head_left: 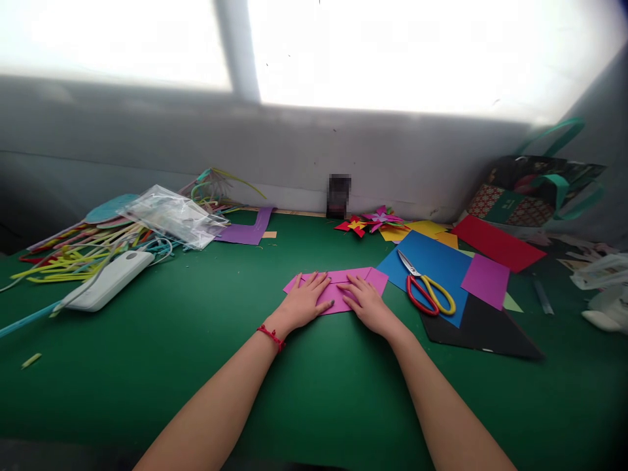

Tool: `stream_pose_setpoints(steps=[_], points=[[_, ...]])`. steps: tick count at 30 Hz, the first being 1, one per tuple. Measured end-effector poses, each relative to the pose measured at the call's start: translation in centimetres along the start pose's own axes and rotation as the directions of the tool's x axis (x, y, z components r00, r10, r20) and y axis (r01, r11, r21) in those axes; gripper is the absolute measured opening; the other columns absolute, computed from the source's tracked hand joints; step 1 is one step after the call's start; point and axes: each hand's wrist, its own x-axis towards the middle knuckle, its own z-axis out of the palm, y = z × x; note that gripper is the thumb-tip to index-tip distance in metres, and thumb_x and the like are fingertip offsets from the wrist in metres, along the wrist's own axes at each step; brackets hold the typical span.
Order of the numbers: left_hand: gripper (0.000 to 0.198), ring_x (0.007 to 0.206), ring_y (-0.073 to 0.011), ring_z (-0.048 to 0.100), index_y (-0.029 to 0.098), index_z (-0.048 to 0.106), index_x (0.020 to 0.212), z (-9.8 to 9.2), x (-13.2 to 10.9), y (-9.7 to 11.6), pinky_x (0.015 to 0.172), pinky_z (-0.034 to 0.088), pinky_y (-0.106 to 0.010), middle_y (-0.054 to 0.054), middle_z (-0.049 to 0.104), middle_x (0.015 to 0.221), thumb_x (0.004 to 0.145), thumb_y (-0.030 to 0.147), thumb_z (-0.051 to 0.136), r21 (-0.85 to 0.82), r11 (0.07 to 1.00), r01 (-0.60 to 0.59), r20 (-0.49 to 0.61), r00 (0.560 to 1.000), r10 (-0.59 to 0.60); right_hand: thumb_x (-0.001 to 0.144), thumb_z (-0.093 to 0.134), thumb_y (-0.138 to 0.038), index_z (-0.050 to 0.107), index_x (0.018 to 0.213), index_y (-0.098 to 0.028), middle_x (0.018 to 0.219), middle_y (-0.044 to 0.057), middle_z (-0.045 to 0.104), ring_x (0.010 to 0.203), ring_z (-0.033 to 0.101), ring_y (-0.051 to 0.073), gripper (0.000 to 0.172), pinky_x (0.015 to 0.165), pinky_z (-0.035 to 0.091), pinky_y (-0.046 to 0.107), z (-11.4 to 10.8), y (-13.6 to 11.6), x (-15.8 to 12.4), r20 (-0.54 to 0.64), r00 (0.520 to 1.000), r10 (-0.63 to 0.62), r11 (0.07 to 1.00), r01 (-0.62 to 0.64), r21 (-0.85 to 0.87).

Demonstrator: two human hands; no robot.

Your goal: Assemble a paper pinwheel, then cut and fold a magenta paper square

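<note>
A folded sheet of pink paper [338,304] lies flat on the green table, its side ends pointed and a crease running along its upper part. My left hand [307,303] rests on its left half with fingers spread, a red cord bracelet at the wrist. On the right half, my right hand [367,304] lies flat with its fingers apart. Parts of the paper are covered by both hands. To the right, scissors [428,291] with one red and one yellow handle lie partly open on a blue paper sheet [441,255].
Red paper [498,242], a magenta square [485,280] and black paper [485,330] lie to the right. Paper flowers [380,219] and a blurred dark object [338,196] stand near the wall. At left are a white power strip [110,281], a clear plastic bag [171,216] and coloured strips.
</note>
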Motion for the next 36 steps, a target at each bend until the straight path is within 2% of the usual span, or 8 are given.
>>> stream_pose_setpoints(steps=[4,9,12,16,22,26,29,36], points=[[0.058,0.134,-0.0253,0.018,0.028,0.022,0.139,-0.3,0.1,-0.6,0.105,0.001,-0.055,-0.004,0.028,0.144,0.086,0.050,0.034,-0.027,0.999,-0.042,0.018,0.999,0.043,0.077,0.058,-0.042,0.051,0.122,-0.033,0.145,0.003,0.027,0.133,0.020,0.024,0.047,0.104,0.024,0.046,-2.2,0.6,-1.2,0.141,0.989,-0.043,0.990,0.024,0.139],[0.045,0.131,-0.0246,0.025,0.028,0.038,0.131,-0.7,-0.3,0.0,0.106,0.002,-0.055,-0.006,0.033,0.141,0.088,0.041,0.038,-0.024,0.995,-0.096,-0.055,0.994,0.095,0.079,0.056,-0.035,0.059,0.114,-0.032,0.142,0.002,0.033,0.131,0.027,0.023,0.035,0.104,0.027,0.041,-3.9,0.8,-1.8,0.205,0.978,-0.024,0.971,-0.026,0.238],[0.035,0.120,-0.0206,0.041,0.025,0.053,0.119,-0.9,-0.7,1.0,0.106,0.021,-0.044,-0.007,0.048,0.130,0.090,0.031,0.035,-0.030,0.990,-0.138,-0.099,0.986,0.134,0.080,0.055,-0.033,0.057,0.115,-0.032,0.142,0.001,0.032,0.131,0.026,0.022,0.035,0.104,0.027,0.041,-3.9,0.7,-1.8,0.218,0.976,-0.006,0.966,-0.051,0.255],[0.037,0.109,-0.0224,0.049,0.023,0.054,0.118,-1.4,-1.2,1.8,0.092,0.040,-0.035,-0.008,0.052,0.121,0.084,0.035,0.048,-0.047,0.988,-0.149,-0.081,0.986,0.145,0.079,0.055,-0.034,0.056,0.116,-0.033,0.143,0.000,0.031,0.131,0.026,0.021,0.036,0.105,0.027,0.040,-3.7,0.7,-1.8,0.216,0.976,-0.005,0.965,-0.052,0.256],[0.035,0.102,-0.0202,0.053,0.024,0.055,0.114,-2.2,-1.4,1.3,0.083,0.045,-0.029,-0.005,0.056,0.114,0.080,0.031,0.056,-0.056,0.984,-0.166,-0.044,0.985,0.164,0.076,0.059,-0.032,0.062,0.109,-0.030,0.133,0.003,0.040,0.125,0.035,0.022,0.033,0.102,0.032,0.039,-3.8,0.8,-1.8,0.074,0.993,-0.090,0.974,0.072,0.215],[0.029,0.102,-0.0186,0.052,0.025,0.058,0.111,-2.3,-1.3,0.9,0.082,0.045,-0.027,-0.004,0.058,0.110,0.083,0.028,0.052,-0.035,0.976,-0.213,-0.037,0.977,0.212,0.074,0.058,-0.027,0.056,0.117,-0.032,0.126,0.004,0.044,0.119,0.041,0.022,0.043,0.099,0.036,0.037,-4.1,1.0,-1.9,0.176,0.981,-0.080,0.975,0.041,0.218],[0.028,0.101,-0.0186,0.053,0.023,0.059,0.110,-2.4,-1.3,1.0,0.083,0.045,-0.028,-0.004,0.059,0.108,0.083,0.026,0.052,-0.011,0.971,-0.240,-0.047,0.970,0.239,0.072,0.055,-0.021,0.051,0.122,-0.033,0.133,0.002,0.039,0.123,0.037,0.023,0.052,0.101,0.034,0.037,-4.2,1.1,-2.0,0.243,0.969,-0.055,0.979,0.004,0.205],[0.038,0.105,-0.0187,0.052,0.021,0.054,0.115,-2.0,-1.8,2.1,0.090,0.043,-0.032,-0.005,0.056,0.117,0.080,0.007,0.046,0.017,0.955,-0.295,0.014,0.956,0.294,0.068,0.049,-0.011,0.049,0.124,-0.033,0.139,-0.001,0.036,0.129,0.029,0.025,0.061,0.104,0.027,0.043,-4.0,1.0,-1.8,0.262,0.963,-0.057,0.985,0.012,0.172]])
